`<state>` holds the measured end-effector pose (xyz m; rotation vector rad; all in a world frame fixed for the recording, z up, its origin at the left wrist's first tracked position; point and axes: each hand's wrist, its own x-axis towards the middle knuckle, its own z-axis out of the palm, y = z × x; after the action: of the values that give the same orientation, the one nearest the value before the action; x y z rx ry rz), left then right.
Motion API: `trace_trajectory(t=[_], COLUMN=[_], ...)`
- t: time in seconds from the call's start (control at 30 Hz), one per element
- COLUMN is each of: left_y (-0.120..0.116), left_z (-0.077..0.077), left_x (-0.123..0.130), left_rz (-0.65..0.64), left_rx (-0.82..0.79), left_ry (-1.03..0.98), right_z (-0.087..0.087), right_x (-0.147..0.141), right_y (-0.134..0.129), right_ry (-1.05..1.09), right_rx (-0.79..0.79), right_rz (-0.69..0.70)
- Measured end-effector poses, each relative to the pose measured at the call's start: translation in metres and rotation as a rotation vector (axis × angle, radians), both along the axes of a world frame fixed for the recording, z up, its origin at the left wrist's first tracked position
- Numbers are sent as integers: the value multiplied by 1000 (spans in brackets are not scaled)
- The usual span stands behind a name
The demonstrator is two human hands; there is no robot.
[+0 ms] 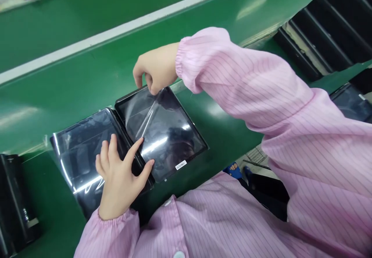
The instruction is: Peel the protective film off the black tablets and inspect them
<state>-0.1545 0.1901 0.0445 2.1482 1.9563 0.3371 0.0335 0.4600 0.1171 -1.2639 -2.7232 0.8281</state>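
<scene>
Pink striped smock sleeves frame a worker's two bare hands over a green conveyor belt as two dark, glossy tablet-sized panels lie flat and side by side at mid-frame, their edges touching or nearly so. The right hand, reaching across from the right of the frame, is curled closed above the top edge of the right-hand dark panel, its fingertips pinching a corner of the clear protective film that sits raised off the glass in a bright diagonal crease. The left hand is open, its fingers spread: two fingertips rest on the left-hand dark panel, while the index finger and thumb reach over onto the right-hand panel, pressing near its lower left edge. A small white barcode label sits on the lower edge of the right-hand panel. Black slotted trays line the upper right corner, another black tray stands at lower left, and a further dark panel shows at the right edge. Through a gap beyond the belt, a blue sandal and a wire rack are visible on the floor.
</scene>
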Motion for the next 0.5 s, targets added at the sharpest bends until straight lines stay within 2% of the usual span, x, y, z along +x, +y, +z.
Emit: trace_trajectory(t=[0.07, 0.1, 0.2, 0.37, 0.5], left_y=[1, 1, 2, 5, 7], left_z=[4, 6, 10, 10, 10], left_x=[4, 6, 9, 5, 7], left_rz=[36, 51, 74, 88, 107], left_rx=[-27, -43, -91, -94, -74], left_ry=[21, 34, 52, 38, 45], right_z=[0, 1, 9, 24, 21], right_x=[0, -1, -9, -23, -32], right_y=[-3, -6, -19, -39, -46], right_ry=[-125, -141, -129, 158, 308], right_rx=[31, 36, 17, -240, -443], right_rz=[231, 269, 221, 244, 114])
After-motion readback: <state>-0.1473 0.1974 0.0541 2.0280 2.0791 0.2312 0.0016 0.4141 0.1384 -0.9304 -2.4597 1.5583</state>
